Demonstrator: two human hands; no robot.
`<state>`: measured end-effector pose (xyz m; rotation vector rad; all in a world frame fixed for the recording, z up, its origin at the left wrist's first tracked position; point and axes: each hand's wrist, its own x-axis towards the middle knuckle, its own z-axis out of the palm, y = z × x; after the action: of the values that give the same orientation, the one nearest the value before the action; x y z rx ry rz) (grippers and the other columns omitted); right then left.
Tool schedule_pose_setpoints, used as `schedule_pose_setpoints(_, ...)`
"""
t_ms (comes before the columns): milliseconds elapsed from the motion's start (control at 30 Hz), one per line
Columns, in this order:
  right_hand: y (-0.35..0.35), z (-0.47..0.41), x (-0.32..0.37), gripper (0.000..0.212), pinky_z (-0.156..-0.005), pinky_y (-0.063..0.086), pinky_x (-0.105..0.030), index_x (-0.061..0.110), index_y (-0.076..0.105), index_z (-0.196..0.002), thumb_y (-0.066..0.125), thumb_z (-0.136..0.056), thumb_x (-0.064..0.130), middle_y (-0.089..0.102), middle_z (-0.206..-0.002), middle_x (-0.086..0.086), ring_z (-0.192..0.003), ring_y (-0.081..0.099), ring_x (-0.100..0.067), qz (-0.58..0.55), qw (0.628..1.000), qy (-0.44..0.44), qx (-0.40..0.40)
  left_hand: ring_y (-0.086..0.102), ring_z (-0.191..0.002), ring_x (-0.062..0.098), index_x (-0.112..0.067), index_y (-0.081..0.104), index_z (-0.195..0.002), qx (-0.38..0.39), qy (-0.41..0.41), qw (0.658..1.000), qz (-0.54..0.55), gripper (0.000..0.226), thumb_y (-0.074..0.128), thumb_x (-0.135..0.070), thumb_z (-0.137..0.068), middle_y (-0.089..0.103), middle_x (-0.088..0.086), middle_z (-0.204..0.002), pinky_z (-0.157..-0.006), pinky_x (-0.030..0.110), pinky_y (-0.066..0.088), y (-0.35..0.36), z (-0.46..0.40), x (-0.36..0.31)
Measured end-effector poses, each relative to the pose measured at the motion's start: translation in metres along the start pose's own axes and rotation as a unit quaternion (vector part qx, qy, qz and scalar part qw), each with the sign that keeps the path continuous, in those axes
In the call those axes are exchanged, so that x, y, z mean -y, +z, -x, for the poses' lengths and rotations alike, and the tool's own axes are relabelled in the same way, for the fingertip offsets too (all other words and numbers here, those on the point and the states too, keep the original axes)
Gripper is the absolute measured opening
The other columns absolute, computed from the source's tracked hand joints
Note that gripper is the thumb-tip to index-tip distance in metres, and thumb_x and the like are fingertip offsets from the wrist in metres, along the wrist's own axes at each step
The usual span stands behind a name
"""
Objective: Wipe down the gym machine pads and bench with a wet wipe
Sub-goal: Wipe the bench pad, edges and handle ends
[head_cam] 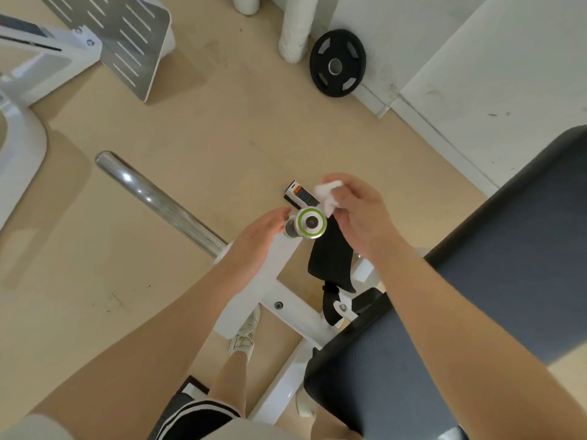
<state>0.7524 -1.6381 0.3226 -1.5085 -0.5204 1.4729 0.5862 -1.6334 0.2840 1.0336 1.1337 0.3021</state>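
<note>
From the head camera, the orange-and-blue sticker [303,195] on the white machine frame [279,281] is too small to read. The right hand [359,214] has its fingers clamped on a crumpled white wet wipe [327,196], just above the green-ringed knob [310,222]. The left hand [259,235] rests on the frame, fingers relaxed. One grey padded bench [476,312] sits at right. On the beige floor [222,122]: one black weight plate [337,63] leaning on the white wall, one chrome bar [158,201].

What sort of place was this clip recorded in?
Most likely a gym. A black weight plate leans against the wall, a chrome bar juts from a white machine frame, and a grey padded bench sits at right.
</note>
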Motion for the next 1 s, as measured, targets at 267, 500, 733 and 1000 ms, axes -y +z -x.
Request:
schedule_pose_setpoints(267, 0.053, 0.033, -0.081, 0.036, -0.084, 0.048, -0.027, -0.003, 0.047, -0.125, 0.05, -0.09, -0.005, 0.056, -0.119, -0.016, -0.104, 0.058, -0.023, -0.277, 0.894, 0.26, -0.237, 0.057, -0.101, 0.01, -0.018, 0.051, -0.117, -0.022, -0.041, 0.995, 0.087, 0.049, 0.014, -0.045, -0.099, 0.063, -0.004, -0.101, -0.092, 0.023, 0.037, -0.005, -0.005, -0.014)
schedule_pose_setpoints(500, 0.065, 0.039, -0.06, 0.009, -0.061, 0.054, -0.023, -0.001, 0.053, -0.088, 0.047, -0.091, -0.006, 0.055, -0.08, -0.015, -0.067, 0.056, -0.018, -0.5, 0.805, 0.232, -0.219, 0.046, -0.116, 0.005, -0.022, 0.06, -0.113, -0.082, 0.015, 0.995, -0.046, 0.044, 0.023, -0.04, -0.099, 0.055, -0.006, -0.122, -0.092, 0.027, 0.029, -0.014, 0.021, -0.003)
schedule_pose_setpoints(733, 0.025, 0.13, -0.029, 0.021, -0.056, 0.053, -0.017, 0.01, 0.06, -0.095, 0.041, -0.095, 0.0, 0.065, -0.07, -0.002, -0.059, 0.062, -0.007, -0.437, 0.888, 0.06, -0.131, 0.045, -0.106, 0.002, -0.006, 0.054, -0.117, -0.159, 0.301, 0.919, -0.199, 0.032, 0.045, -0.01, -0.087, 0.05, -0.007, -0.116, -0.087, -0.003, 0.026, 0.014, 0.053, -0.061)
schedule_pose_setpoints(1000, -0.072, 0.236, -0.03, 0.025, -0.079, 0.055, -0.025, 0.0, 0.064, -0.095, 0.04, -0.09, -0.005, 0.066, -0.092, -0.012, -0.087, 0.065, -0.019, -0.354, 0.906, -0.058, -0.225, 0.062, -0.096, 0.012, -0.028, 0.06, -0.098, 0.262, 0.165, 0.916, -0.255, 0.019, 0.043, -0.021, -0.096, 0.065, -0.004, -0.1, -0.091, 0.031, 0.05, 0.15, 0.099, -0.063)
